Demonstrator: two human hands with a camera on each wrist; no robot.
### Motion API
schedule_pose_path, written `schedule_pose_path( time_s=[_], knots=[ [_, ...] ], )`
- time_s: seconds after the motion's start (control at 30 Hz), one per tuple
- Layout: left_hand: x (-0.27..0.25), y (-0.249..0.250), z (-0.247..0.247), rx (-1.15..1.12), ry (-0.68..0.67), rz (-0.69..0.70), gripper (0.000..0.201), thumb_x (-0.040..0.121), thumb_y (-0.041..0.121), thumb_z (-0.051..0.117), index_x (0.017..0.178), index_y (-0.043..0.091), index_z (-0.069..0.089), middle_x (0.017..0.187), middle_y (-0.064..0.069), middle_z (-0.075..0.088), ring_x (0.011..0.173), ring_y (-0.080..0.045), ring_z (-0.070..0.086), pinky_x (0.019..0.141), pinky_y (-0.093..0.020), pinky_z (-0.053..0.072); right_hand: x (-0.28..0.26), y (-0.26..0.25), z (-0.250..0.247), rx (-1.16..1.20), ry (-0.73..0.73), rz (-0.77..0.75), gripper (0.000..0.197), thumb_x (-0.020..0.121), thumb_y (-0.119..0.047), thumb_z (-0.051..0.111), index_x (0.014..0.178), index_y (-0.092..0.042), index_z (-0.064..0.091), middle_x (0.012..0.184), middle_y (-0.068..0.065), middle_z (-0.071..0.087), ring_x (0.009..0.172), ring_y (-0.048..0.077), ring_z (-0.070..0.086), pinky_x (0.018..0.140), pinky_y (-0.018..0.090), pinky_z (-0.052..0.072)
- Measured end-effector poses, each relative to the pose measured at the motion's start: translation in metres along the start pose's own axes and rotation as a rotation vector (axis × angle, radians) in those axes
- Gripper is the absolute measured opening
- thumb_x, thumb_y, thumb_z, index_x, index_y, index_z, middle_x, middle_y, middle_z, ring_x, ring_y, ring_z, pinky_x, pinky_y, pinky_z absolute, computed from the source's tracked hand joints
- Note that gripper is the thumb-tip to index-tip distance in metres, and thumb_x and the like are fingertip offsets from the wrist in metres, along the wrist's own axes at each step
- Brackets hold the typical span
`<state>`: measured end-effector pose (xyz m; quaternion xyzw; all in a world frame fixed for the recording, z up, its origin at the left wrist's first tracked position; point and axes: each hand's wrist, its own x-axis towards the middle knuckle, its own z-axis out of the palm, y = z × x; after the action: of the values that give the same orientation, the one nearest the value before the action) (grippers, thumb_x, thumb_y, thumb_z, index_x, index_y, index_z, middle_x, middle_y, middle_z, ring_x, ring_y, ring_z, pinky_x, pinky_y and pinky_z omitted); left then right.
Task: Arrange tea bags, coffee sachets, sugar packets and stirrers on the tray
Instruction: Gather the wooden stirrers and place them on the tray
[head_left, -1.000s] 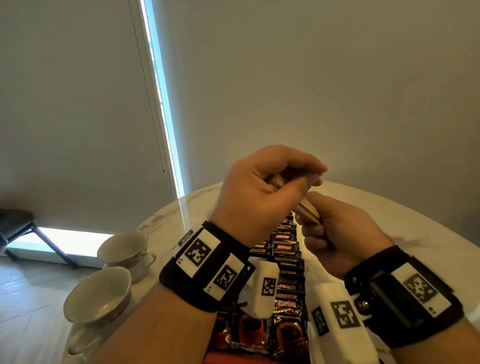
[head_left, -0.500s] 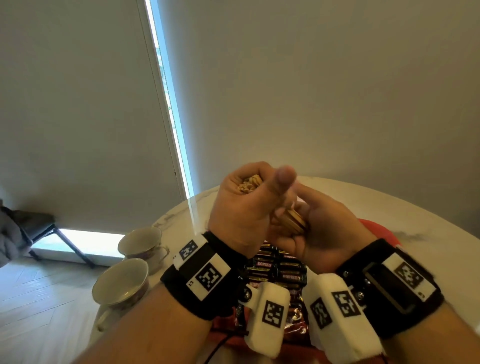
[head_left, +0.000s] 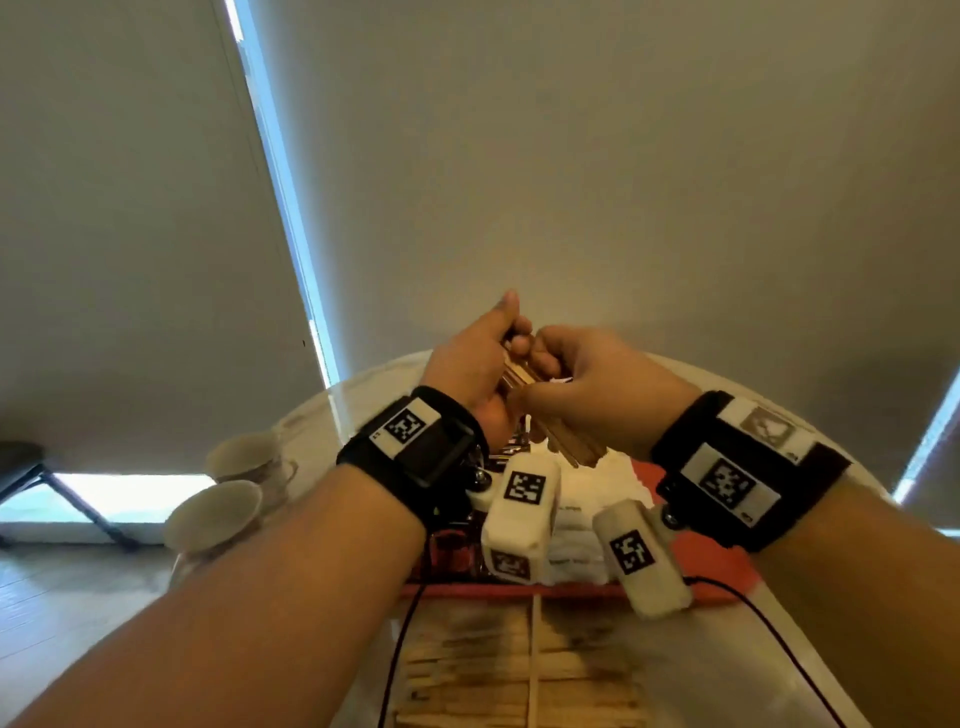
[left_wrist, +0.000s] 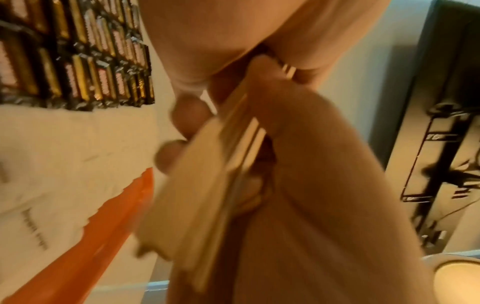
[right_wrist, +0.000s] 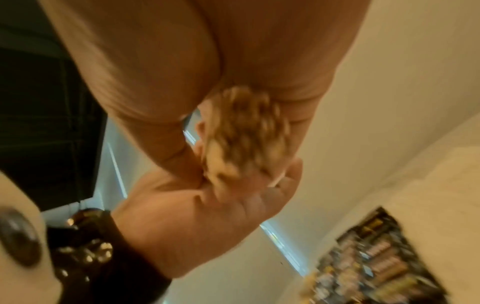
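Note:
Both hands meet above the red tray (head_left: 701, 566) and hold one bundle of wooden stirrers (head_left: 521, 373). My left hand (head_left: 511, 332) curls round the bundle's far part, thumb pointing up. My right hand (head_left: 545, 358) grips it from the right, and the near ends stick out below the palm (head_left: 574, 449). The left wrist view shows the flat sticks (left_wrist: 207, 185) fanned between the fingers. The right wrist view shows their blurred tips (right_wrist: 244, 133) against the left palm. Dark coffee sachets (left_wrist: 78, 57) lie in rows on the tray beside white packets (left_wrist: 64, 154).
Two cups (head_left: 213, 514) (head_left: 249, 457) stand at the round table's left edge. More wooden stirrers (head_left: 493, 675) lie in rows on the table in front of the tray. A black cable (head_left: 769, 623) trails from my right wrist across the table.
The hands have moved up and away and turned the bundle, so its near ends now point down towards the tray. The head view has tilted, bringing the stirrers on the table into sight.

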<state>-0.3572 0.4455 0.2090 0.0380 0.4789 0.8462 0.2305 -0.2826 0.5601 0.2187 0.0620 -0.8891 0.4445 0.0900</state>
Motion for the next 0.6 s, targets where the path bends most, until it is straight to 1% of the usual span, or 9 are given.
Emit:
schedule_pose_path(
  time_s=[0.03, 0.1, 0.17, 0.23, 0.27, 0.33, 0.4, 0.47, 0.6],
  knots=[
    [0.006, -0.007, 0.002, 0.000, 0.017, -0.022, 0.037, 0.100, 0.045, 0.066, 0.078, 0.016, 0.059, 0.058, 0.001, 0.051, 0.050, -0.017, 0.056, 0.048, -0.028, 0.053, -0.003, 0.003, -0.001, 0.012, -0.003, 0.023, 0.010, 0.090, -0.017, 0.070, 0.094, -0.014, 0.061, 0.071, 0.004, 0.069, 0.055, 0.015, 0.066, 0.048, 0.030, 0.054],
    [0.016, -0.020, 0.006, 0.067, 0.042, -0.035, 0.037, 0.097, 0.048, 0.068, 0.085, 0.014, 0.063, 0.063, -0.004, 0.059, 0.052, -0.020, 0.060, 0.050, -0.032, 0.054, -0.010, 0.011, -0.005, 0.012, 0.008, 0.065, 0.013, 0.091, -0.015, 0.065, 0.099, -0.006, 0.060, 0.064, 0.005, 0.066, 0.050, 0.017, 0.059, 0.040, 0.026, 0.046],
    [0.018, -0.029, 0.012, 0.168, 0.033, -0.061, 0.044, 0.092, 0.054, 0.073, 0.102, 0.012, 0.065, 0.074, -0.007, 0.067, 0.062, -0.024, 0.066, 0.055, -0.038, 0.057, -0.017, 0.021, -0.008, 0.005, 0.043, 0.127, 0.013, 0.092, -0.017, 0.063, 0.090, -0.007, 0.056, 0.062, 0.006, 0.064, 0.052, 0.022, 0.056, 0.041, 0.029, 0.043],
    [0.015, -0.038, 0.019, 0.256, 0.055, -0.092, 0.052, 0.090, 0.054, 0.075, 0.114, 0.010, 0.064, 0.094, -0.010, 0.075, 0.083, -0.028, 0.073, 0.071, -0.045, 0.063, -0.020, 0.035, -0.013, 0.005, 0.122, 0.233, 0.017, 0.093, -0.022, 0.064, 0.083, -0.014, 0.053, 0.062, 0.006, 0.065, 0.053, 0.022, 0.055, 0.043, 0.029, 0.043],
    [0.013, -0.042, 0.022, 0.306, 0.062, -0.111, 0.050, 0.092, 0.053, 0.074, 0.117, 0.011, 0.062, 0.106, -0.013, 0.074, 0.094, -0.031, 0.073, 0.079, -0.048, 0.064, -0.021, 0.044, -0.016, -0.012, 0.161, 0.301, 0.019, 0.094, -0.025, 0.064, 0.082, -0.015, 0.054, 0.064, 0.007, 0.066, 0.052, 0.021, 0.056, 0.043, 0.028, 0.044],
    [0.007, -0.051, 0.029, 0.428, 0.035, -0.164, 0.047, 0.099, 0.048, 0.067, 0.125, 0.011, 0.056, 0.118, -0.017, 0.066, 0.102, -0.035, 0.071, 0.083, -0.047, 0.063, -0.025, 0.065, -0.023, -0.099, 0.206, 0.448, 0.015, 0.094, -0.024, 0.063, 0.086, -0.011, 0.062, 0.066, 0.007, 0.070, 0.051, 0.021, 0.060, 0.045, 0.026, 0.047],
    [0.004, -0.060, 0.036, 0.556, -0.007, -0.222, 0.038, 0.105, 0.035, 0.062, 0.125, 0.004, 0.054, 0.116, -0.018, 0.064, 0.099, -0.035, 0.070, 0.083, -0.046, 0.063, -0.027, 0.087, -0.029, -0.243, 0.196, 0.577, 0.017, 0.095, -0.023, 0.061, 0.092, -0.009, 0.069, 0.073, 0.008, 0.074, 0.057, 0.022, 0.067, 0.052, 0.029, 0.052],
    [0.003, -0.071, 0.044, 0.689, -0.048, -0.266, 0.022, 0.108, 0.019, 0.055, 0.118, 0.000, 0.056, 0.108, -0.018, 0.063, 0.092, -0.035, 0.068, 0.090, -0.048, 0.060, -0.029, 0.103, -0.031, -0.374, 0.151, 0.664, 0.020, 0.094, -0.027, 0.063, 0.094, -0.009, 0.072, 0.078, 0.008, 0.074, 0.066, 0.023, 0.070, 0.056, 0.028, 0.052],
    [0.008, -0.095, 0.053, 0.905, -0.120, -0.365, 0.029, 0.108, 0.005, 0.044, 0.130, -0.008, 0.057, 0.104, -0.019, 0.061, 0.084, -0.037, 0.065, 0.083, -0.050, 0.060, -0.034, 0.114, -0.026, -0.485, 0.022, 0.721, 0.019, 0.101, -0.028, 0.059, 0.092, -0.012, 0.063, 0.073, 0.001, 0.057, 0.061, 0.014, 0.053, 0.046, 0.021, 0.041]
  ],
)
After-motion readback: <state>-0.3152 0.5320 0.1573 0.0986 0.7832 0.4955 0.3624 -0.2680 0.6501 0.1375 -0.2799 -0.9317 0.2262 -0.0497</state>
